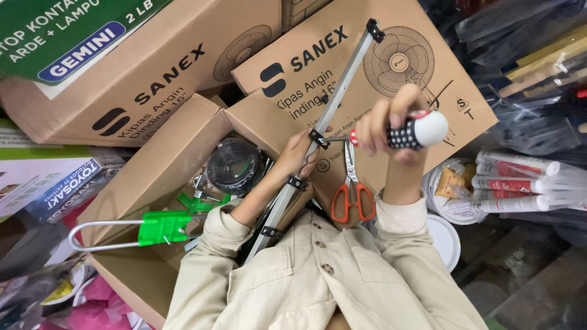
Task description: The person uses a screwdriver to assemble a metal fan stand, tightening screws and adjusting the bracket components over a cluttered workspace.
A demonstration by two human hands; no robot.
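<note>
**Screwdriver on metal bar clamp**

Right hand (391,122) fist-closed around screwdriver (411,130) handle; shaft lies roughly horizontal, tip pointing left at black clamp (318,139) on metal bar (339,91). Left hand (301,153) wrapped around bar just below clamp. Bar's long axis runs diagonal, lower-left near jacket to upper-right over fan carton (373,55). Orange-handled scissors (351,195) hang below clamp. Tight space: cartons all round, open box (177,153) left, white tubes (520,177) right.

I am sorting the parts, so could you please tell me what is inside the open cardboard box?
In the open cardboard box lie a black wire coil, green plastic clamp pieces and a bent metal loop. The sleeve and the metal rail hide the rest.
</note>
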